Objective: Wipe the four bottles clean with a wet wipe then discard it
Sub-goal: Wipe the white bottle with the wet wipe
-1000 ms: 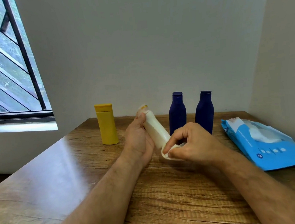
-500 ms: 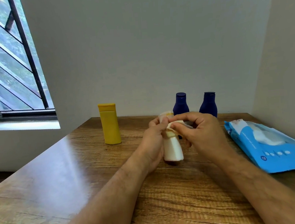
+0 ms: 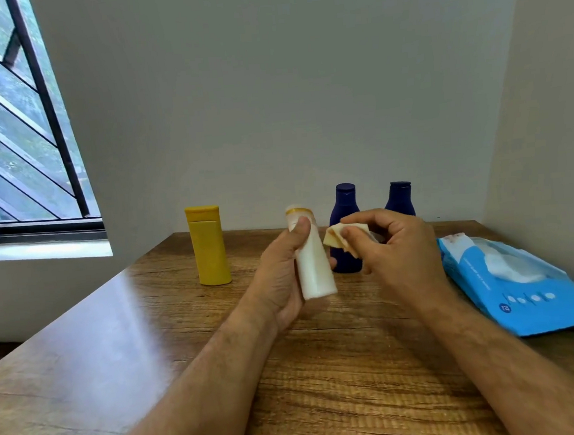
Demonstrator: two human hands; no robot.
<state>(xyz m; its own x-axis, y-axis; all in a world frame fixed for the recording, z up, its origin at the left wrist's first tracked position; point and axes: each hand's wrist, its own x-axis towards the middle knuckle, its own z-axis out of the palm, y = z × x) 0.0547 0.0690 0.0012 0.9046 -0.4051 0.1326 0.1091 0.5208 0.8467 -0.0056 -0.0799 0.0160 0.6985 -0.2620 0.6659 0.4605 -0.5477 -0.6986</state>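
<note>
White bottle point(image 3: 312, 267) is held up off the wooden table point(image 3: 150, 331) by the left hand point(image 3: 280, 279), fingers wrapped round the back of the body and the thumb pressed on the front just under the yellowish cap, so the bottle is gripped firmly. Its long axis runs nearly upright, tipped a little so the cap leans left and away while the base points down toward the table. Wet wipe point(image 3: 340, 239) is bunched up and pinched between thumb and fingertips of the right hand point(image 3: 394, 246), just to the right of the bottle's shoulder and apparently not touching it at this moment. So the wipe sits level with the upper part of the bottle, and any next stroke would probably have to be run down along that axis, cap to base. Yellow bottle point(image 3: 209, 245) stands well off to the left, and the two dark blue bottles point(image 3: 344, 206) point(image 3: 399, 200) stand upright behind the hands, partly hidden. Blue wipes pack point(image 3: 524, 288) lies flat at the right edge, nearer the right hand.
</note>
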